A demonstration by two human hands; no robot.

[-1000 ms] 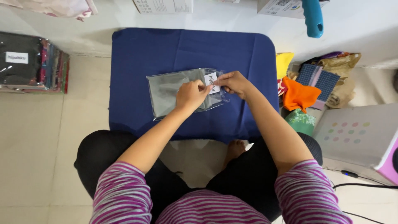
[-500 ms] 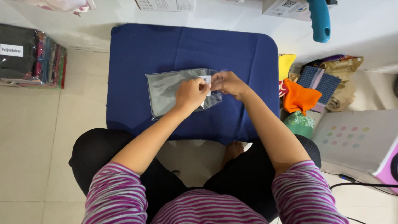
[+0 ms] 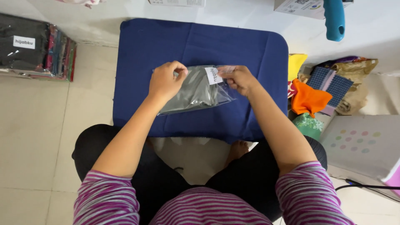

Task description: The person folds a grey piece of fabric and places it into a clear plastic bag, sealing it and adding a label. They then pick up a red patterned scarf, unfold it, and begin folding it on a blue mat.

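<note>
One clear bag (image 3: 196, 89) of grey cloth between two hands, left hand (image 3: 166, 81) and right hand (image 3: 238, 79)

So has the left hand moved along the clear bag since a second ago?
Yes. The left hand has slid away from the white label toward the left end of the clear bag, while the right hand stays by the label.

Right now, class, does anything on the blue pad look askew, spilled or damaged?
Only slightly: the clear bag of grey cloth lies skewed across the blue pad, pinched by the left hand and right hand. Nothing is spilled or torn.
</note>
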